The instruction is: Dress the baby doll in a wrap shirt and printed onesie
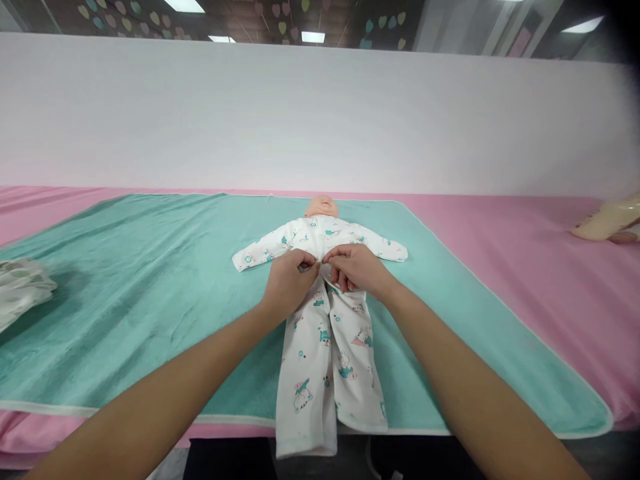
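A baby doll (321, 206) lies on its back, head away from me, dressed in a white printed top (305, 233) with both sleeves stretched out sideways. White printed trousers (305, 360) cover its legs and hang slightly over the near edge. At the doll's waist, my left hand (294, 280) pinches the front edge of the top between thumb and fingertips. Close beside it, my right hand (353, 267) pinches the same front edge, its other fingers curled. The fingertips nearly meet, and whatever fastening lies between them is too small to make out.
A teal blanket (150, 287) with pale edging lies over a pink cloth (530, 260) on the table. A bunched whitish cloth (23, 287) sits at the far left. At the right edge shows a beige doll-like limb (607, 220). A white wall (320, 120) rises behind.
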A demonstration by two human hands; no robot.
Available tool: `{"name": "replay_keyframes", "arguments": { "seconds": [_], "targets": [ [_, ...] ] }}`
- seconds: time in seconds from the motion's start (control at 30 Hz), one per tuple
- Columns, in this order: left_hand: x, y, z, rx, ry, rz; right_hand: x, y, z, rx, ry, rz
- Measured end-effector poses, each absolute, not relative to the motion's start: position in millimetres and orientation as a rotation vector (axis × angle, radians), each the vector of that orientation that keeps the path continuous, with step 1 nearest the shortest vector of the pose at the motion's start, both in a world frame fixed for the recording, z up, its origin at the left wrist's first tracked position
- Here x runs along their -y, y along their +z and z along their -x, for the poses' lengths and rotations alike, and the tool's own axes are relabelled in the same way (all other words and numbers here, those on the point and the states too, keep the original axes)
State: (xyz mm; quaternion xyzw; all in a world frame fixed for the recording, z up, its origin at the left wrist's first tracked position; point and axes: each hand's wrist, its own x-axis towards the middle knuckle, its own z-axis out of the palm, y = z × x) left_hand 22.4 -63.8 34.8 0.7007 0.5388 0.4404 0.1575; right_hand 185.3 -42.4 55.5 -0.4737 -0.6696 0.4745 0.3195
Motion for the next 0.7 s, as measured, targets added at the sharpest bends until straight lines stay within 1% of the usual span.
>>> {"name": "replay_keyframes", "arguments": {
  "seconds": [0.37,0.7],
  "targets": [
    [62.6,38.0,-24.0,-1.6,1.25,-2.069,44.4,57.4,-186.1,1.775,1.261,1.219],
    [63.4,34.1,-29.4,-1.679,1.237,-2.333,45.5,55.8,-182.5,1.804,1.226,1.205]
  ]
}}
